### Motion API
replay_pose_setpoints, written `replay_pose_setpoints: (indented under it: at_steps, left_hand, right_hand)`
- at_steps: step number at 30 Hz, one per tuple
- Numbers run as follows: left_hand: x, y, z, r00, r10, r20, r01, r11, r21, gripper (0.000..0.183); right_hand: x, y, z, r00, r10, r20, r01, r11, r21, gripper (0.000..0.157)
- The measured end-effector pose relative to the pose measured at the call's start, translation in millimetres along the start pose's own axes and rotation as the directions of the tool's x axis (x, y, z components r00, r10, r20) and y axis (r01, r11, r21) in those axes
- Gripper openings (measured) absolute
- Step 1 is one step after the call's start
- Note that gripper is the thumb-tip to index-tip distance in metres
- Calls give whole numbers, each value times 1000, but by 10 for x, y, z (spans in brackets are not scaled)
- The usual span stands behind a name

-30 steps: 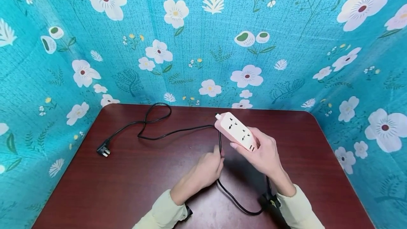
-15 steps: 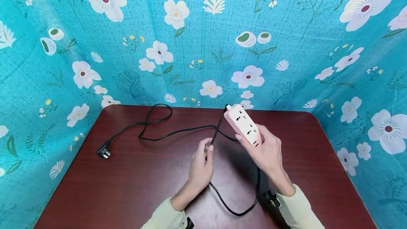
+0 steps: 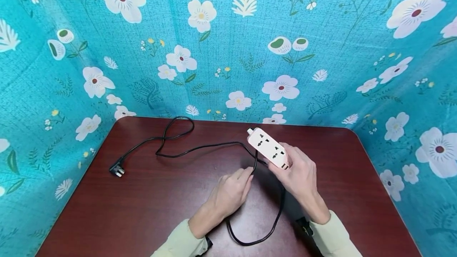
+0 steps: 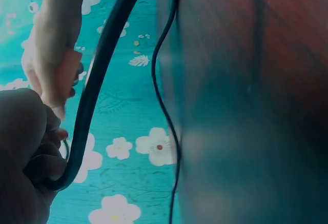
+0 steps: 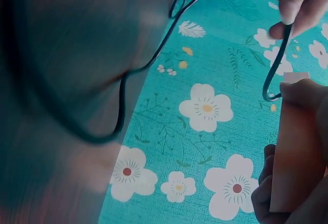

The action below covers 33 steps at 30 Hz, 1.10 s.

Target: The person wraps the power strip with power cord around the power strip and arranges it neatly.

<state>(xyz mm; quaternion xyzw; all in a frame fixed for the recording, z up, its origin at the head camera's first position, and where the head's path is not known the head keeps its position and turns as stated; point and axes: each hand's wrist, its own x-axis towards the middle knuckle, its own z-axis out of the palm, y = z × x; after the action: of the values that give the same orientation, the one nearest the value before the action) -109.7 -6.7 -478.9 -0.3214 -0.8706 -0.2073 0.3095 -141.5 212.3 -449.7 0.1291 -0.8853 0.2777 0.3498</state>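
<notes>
A pink-and-white power strip (image 3: 268,148) is held above the table, its socket face turned up. My right hand (image 3: 299,171) grips its near end, where two USB ports show; in the right wrist view the fingers wrap round the strip (image 5: 297,152). My left hand (image 3: 230,191) pinches the black cord (image 3: 255,160) a short way from where it enters the strip's far end. Below that hand the cord (image 4: 97,75) hangs in a loop toward the near side, plain in the left wrist view. The black plug (image 3: 117,168) lies on the table's left with its pins showing.
The dark red-brown table (image 3: 160,193) carries the rest of the cord (image 3: 178,156), which winds with one loop along its back left. A blue floral curtain (image 3: 214,50) closes off the back and both sides.
The left hand slid along the cord, first down-left with fingers upward, then back up-right toward the strip. The strip rose and tilted upright, then lowered again. The plug stayed put.
</notes>
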Motion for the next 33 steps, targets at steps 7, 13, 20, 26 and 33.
replay_pose_setpoints:
  at_steps: [7,13,20,26,33]
  left_hand:
    - [43,-20,-147,990,142,27,-144,979,147,19]
    - [70,-35,-246,970,228,87,-243,934,262,20]
    - [79,-47,-319,927,353,127,-375,863,338,25]
    - [106,-61,-364,899,401,174,-437,840,322,23]
    - [156,-126,-414,869,457,191,-495,809,316,18]
  right_hand:
    - [-37,52,-22,992,-121,29,124,985,-123,68]
    - [-80,71,-87,981,-171,96,185,968,-171,77]
    - [-199,113,-124,968,-151,199,192,960,-205,79]
    - [-260,131,-125,958,-169,232,222,950,-221,79]
    - [-308,93,-100,920,-312,239,365,904,-224,79]
